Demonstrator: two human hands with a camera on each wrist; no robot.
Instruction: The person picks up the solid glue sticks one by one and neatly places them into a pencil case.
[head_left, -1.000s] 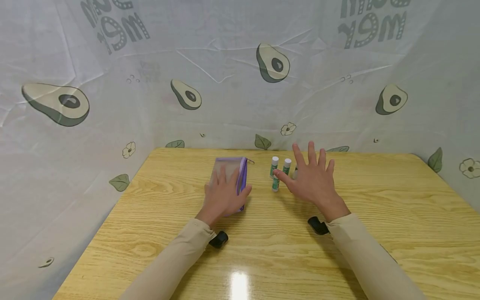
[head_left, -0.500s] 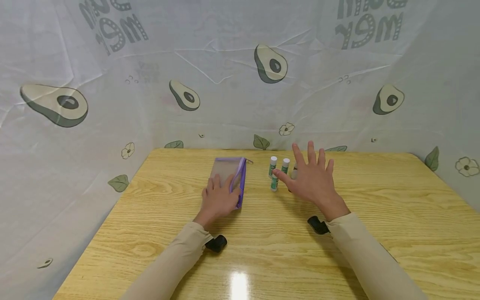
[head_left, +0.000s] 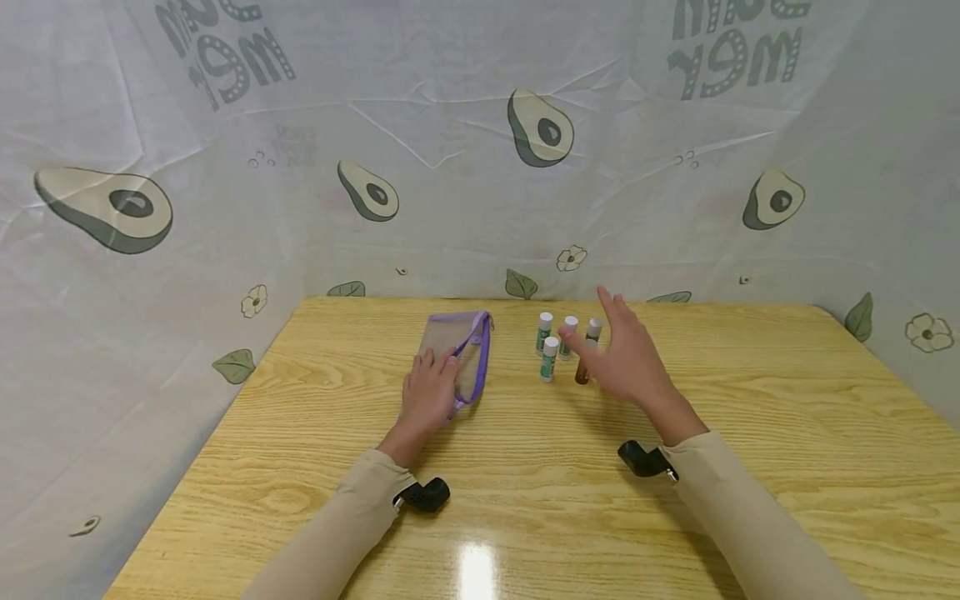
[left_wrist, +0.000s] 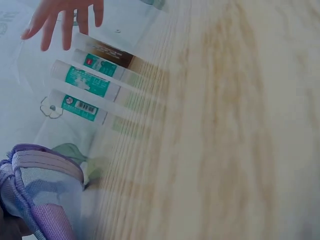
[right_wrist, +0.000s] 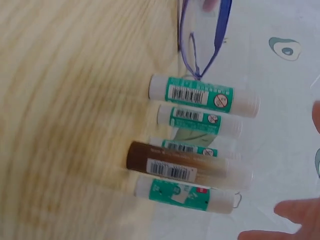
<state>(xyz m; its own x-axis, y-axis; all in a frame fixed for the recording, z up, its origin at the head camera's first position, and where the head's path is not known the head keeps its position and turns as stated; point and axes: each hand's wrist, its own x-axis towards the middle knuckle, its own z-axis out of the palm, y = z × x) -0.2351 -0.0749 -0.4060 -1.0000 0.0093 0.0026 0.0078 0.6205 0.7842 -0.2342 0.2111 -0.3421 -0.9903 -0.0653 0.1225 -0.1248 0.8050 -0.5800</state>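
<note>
My left hand point(head_left: 427, 396) grips the near part of a mesh zipper pouch point(head_left: 442, 331) with purple trim, its mouth gaping on the right side. In the left wrist view the purple-edged pouch point(left_wrist: 52, 182) stands raised at the lower left. Several glue sticks point(head_left: 549, 361) with white caps and green labels stand upright to the right of the pouch. Among them is a brown tube point(right_wrist: 165, 164) with a pale cap. My right hand point(head_left: 626, 358) hovers at the right side of this group, fingers extended and thumb spread, holding nothing; it partly covers the brown tube.
All the things stand on a wood-grain table point(head_left: 525, 500). Behind and to the left hangs a pale curtain point(head_left: 450, 208) printed with avocados and leaves, close to the table's far edge. A black wrist camera point(head_left: 423, 495) sits under the left cuff.
The left hand has slid back from lying flat on the pouch to holding its near part, and the pouch mouth has widened. The right hand has turned onto its edge, uncovering more tubes.
</note>
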